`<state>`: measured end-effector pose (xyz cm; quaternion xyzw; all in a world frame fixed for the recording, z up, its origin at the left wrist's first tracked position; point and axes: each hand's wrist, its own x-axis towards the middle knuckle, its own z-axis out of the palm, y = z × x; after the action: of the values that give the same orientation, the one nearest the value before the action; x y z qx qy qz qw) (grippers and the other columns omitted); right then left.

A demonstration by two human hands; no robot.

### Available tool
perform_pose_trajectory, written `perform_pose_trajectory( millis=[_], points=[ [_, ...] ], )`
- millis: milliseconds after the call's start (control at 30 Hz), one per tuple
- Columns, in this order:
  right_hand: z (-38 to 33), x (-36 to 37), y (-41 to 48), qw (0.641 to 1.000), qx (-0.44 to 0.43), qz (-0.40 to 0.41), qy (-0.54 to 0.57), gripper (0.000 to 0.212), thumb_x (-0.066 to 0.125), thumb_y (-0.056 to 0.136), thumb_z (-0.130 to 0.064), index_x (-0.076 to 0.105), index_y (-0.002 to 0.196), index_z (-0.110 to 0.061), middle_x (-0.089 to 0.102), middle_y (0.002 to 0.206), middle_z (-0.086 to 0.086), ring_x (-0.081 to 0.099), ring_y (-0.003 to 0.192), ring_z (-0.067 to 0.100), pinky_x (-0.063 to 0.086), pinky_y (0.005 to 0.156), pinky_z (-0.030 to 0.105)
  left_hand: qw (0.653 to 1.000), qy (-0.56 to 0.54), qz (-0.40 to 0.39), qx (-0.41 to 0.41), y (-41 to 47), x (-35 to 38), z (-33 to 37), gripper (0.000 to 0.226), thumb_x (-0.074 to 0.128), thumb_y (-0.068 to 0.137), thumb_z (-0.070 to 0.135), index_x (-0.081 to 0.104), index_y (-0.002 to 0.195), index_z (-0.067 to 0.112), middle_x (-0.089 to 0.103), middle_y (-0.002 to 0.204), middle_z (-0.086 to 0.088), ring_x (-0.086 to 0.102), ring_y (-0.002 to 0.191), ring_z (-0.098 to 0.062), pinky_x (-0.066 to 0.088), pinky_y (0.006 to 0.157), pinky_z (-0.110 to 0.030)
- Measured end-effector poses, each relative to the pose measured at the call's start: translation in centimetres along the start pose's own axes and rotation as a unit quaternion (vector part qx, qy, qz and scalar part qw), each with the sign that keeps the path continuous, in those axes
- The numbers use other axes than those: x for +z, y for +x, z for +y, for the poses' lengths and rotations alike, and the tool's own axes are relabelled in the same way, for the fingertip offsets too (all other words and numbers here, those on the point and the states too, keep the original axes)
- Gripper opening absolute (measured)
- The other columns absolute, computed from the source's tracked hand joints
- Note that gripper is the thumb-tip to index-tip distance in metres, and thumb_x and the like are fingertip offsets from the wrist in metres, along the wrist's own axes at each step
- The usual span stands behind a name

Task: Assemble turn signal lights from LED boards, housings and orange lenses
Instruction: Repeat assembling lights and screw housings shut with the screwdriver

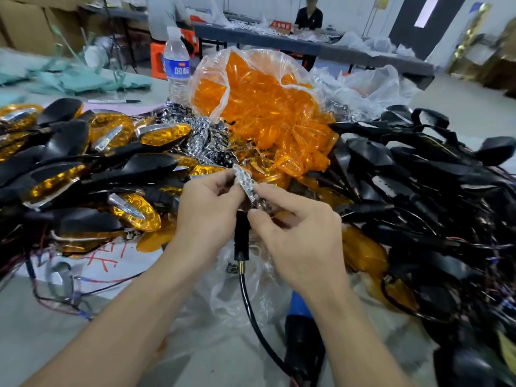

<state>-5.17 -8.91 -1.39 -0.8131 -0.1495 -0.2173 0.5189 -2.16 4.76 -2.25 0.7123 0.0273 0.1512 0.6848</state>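
Item in work: my left hand (206, 202) and right hand (296, 230) are both pinching one silver LED board (247, 182), centre near. Finished lights (164, 135) are lying left. Many bare housings (368, 155), right, and bagged orange lenses (268, 107), far, are waiting.

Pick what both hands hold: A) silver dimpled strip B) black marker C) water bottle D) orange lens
A: the left hand and right hand pinch the silver strip between them, while the bottle and marker lie far behind.
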Motion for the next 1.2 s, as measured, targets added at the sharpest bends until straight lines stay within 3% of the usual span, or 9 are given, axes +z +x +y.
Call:
perform_pose_trajectory(
  millis=[167,267,367,433,533,667,900,1033,1200],
  points=[
    [1.0,-0.7,0.4,0.990,0.107,-0.008,0.091,0.020,0.085,0.076,-0.026,0.079,0.091,-0.038,0.078,0.091,-0.017,0.074,0.084,0.004,0.059,0.073,0.026,1.000,-0.006,-0.022,0.018,-0.2,0.1,-0.4,0.021,0.066,0.099,0.013,0.082,0.109,0.023,0.081,0.098,0.004,0.078,0.093,-0.019,0.064,0.085,-0.054],
    [0.9,-1.1,0.4,0.984,0.153,0.001,0.091,0.039,0.091,0.061,-0.031,0.072,0.094,-0.038,0.078,0.091,-0.012,0.074,0.079,0.014,0.063,0.075,0.045,0.997,0.000,-0.042,0.057,-0.4,0.3,-0.7,0.030,0.067,0.100,0.013,0.082,0.104,0.039,0.081,0.098,0.012,0.076,0.092,-0.006,0.064,0.080,-0.031],
    [1.1,-2.1,0.8,0.972,0.171,-0.019,0.157,0.051,0.094,0.056,-0.018,0.075,0.101,-0.033,0.079,0.087,0.003,0.076,0.078,0.032,0.064,0.076,0.054,0.995,-0.002,-0.067,0.069,-0.8,0.6,-0.2,0.038,0.068,0.099,0.016,0.079,0.095,0.053,0.081,0.095,0.014,0.077,0.089,-0.007,0.064,0.075,-0.028],
    [1.3,-2.9,1.1,0.965,0.168,-0.024,0.198,0.039,0.093,0.065,-0.002,0.081,0.096,-0.021,0.078,0.079,0.011,0.076,0.072,0.031,0.065,0.076,0.048,0.995,0.001,-0.063,0.071,-0.8,0.6,-0.3,0.037,0.067,0.096,0.020,0.078,0.094,0.055,0.081,0.095,0.014,0.077,0.090,-0.014,0.066,0.077,-0.036],
    [1.5,-3.5,1.1,0.938,0.188,-0.030,0.289,0.020,0.081,0.079,0.005,0.084,0.086,-0.014,0.075,0.073,0.010,0.066,0.060,0.016,0.056,0.060,0.023,0.998,-0.020,-0.039,0.047,-0.7,0.5,-0.5,0.030,0.069,0.098,0.013,0.079,0.105,0.040,0.081,0.098,0.010,0.076,0.097,-0.021,0.063,0.088,-0.050],
    [1.3,-2.9,1.0,0.917,0.213,-0.066,0.331,0.015,0.075,0.084,0.007,0.081,0.091,-0.005,0.074,0.071,0.010,0.062,0.055,0.013,0.053,0.055,0.019,0.997,-0.055,-0.044,0.010,-0.7,0.4,-0.1,0.020,0.068,0.101,0.011,0.081,0.112,0.021,0.082,0.099,0.001,0.077,0.095,-0.022,0.063,0.081,-0.044],
    [1.1,-3.1,0.9,0.976,0.134,-0.072,0.154,0.024,0.082,0.082,0.000,0.084,0.086,-0.023,0.077,0.073,0.002,0.070,0.062,0.013,0.056,0.061,0.027,0.984,-0.136,-0.105,-0.043,-0.8,0.2,0.6,0.028,0.065,0.098,0.004,0.084,0.098,0.024,0.081,0.099,-0.003,0.075,0.084,-0.012,0.058,0.064,-0.023],
    [0.4,-2.8,0.5,0.994,0.103,-0.031,0.034,0.034,0.088,0.078,-0.013,0.079,0.090,-0.044,0.077,0.074,-0.016,0.075,0.069,0.006,0.063,0.068,0.027,0.975,-0.149,-0.143,-0.087,-0.7,-0.2,0.8,0.026,0.062,0.101,0.006,0.083,0.105,0.020,0.081,0.100,-0.005,0.075,0.081,-0.014,0.057,0.060,-0.024],
    [-0.5,-2.5,0.1,0.997,0.079,-0.007,-0.024,0.021,0.087,0.079,-0.018,0.079,0.083,-0.037,0.073,0.070,-0.025,0.071,0.065,-0.003,0.060,0.066,0.020,0.966,-0.162,-0.166,-0.117,-1.0,-0.2,0.9,0.028,0.054,0.106,0.024,0.082,0.109,0.020,0.080,0.105,-0.009,0.075,0.089,-0.020,0.061,0.069,-0.032]
  ],
)
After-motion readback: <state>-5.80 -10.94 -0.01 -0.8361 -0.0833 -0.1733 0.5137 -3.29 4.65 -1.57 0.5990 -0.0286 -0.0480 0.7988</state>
